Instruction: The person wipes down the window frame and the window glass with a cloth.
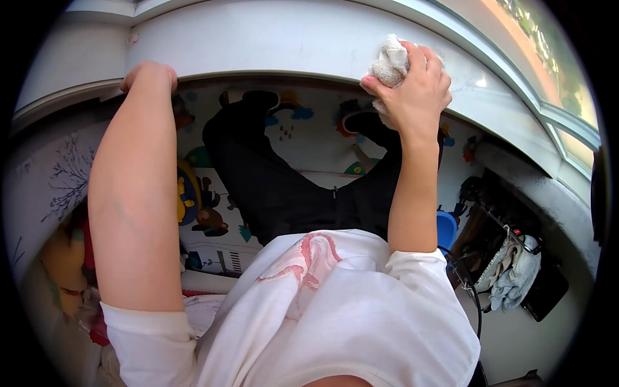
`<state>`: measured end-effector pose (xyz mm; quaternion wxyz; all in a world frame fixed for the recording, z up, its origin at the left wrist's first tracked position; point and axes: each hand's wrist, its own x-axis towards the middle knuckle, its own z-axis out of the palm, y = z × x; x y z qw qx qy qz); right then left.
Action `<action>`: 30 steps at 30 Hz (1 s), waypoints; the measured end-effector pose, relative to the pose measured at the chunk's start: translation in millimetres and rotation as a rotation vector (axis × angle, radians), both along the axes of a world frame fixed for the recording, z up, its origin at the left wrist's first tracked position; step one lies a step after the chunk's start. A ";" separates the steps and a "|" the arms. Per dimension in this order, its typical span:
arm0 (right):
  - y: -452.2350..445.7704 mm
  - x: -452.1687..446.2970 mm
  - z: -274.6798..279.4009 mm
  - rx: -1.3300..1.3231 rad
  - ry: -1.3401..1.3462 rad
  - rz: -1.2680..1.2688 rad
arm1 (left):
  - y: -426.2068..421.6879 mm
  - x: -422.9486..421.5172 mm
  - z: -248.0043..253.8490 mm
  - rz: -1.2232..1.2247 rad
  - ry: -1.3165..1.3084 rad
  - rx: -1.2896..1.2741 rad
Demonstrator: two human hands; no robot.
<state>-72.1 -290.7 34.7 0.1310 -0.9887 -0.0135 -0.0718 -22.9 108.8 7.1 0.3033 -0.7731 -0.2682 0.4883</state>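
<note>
A crumpled white cloth (391, 63) is bunched in my right hand (419, 87). My fingers curl over it, and it presses against the white windowsill (271, 39) near the window. On the other side, my left hand (149, 73) is closed around the sill's front edge, with most of its fingers hidden by the back of the hand and the forearm. The sill stretches in a curve across the top of the view, between and beyond both hands.
A window frame (548, 119) borders the sill on the right. Below lies a patterned mat (303, 138) under my legs. Clothes (516, 277) hang from a dark rack at the lower right, by a blue plastic item (445, 229). A doll (64, 264) is at the left.
</note>
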 end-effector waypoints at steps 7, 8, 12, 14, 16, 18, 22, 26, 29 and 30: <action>11.3 2.1 -3.8 0.077 -0.039 0.050 | -11.2 1.9 14.0 0.061 0.052 -0.001; 5.9 3.5 -2.9 0.117 -0.018 0.064 | 5.7 5.0 -5.8 0.076 0.071 0.021; -11.4 7.2 -1.2 0.187 0.013 0.066 | -2.8 1.5 2.6 0.023 0.102 0.014; -7.4 7.5 -2.0 0.155 -0.013 0.059 | -33.0 -2.8 37.8 -0.016 0.065 -0.012; 4.0 5.7 -4.8 0.102 -0.057 0.065 | -18.3 -1.4 20.7 0.006 0.068 -0.012; 17.5 2.4 -6.5 0.080 -0.103 0.081 | -8.7 1.2 9.8 0.017 0.075 -0.013; 35.7 3.0 -6.0 0.065 -0.097 0.063 | 9.3 4.9 -10.8 0.031 0.067 -0.017; 48.8 7.2 -2.5 0.044 -0.025 0.007 | -1.9 0.6 6.3 0.026 0.035 -0.034; 38.2 8.3 -4.0 0.109 -0.025 0.041 | -33.1 -4.4 33.9 -0.011 0.009 -0.029; 30.0 8.2 -2.9 0.122 0.008 0.034 | -31.9 -4.4 32.7 -0.027 0.021 -0.024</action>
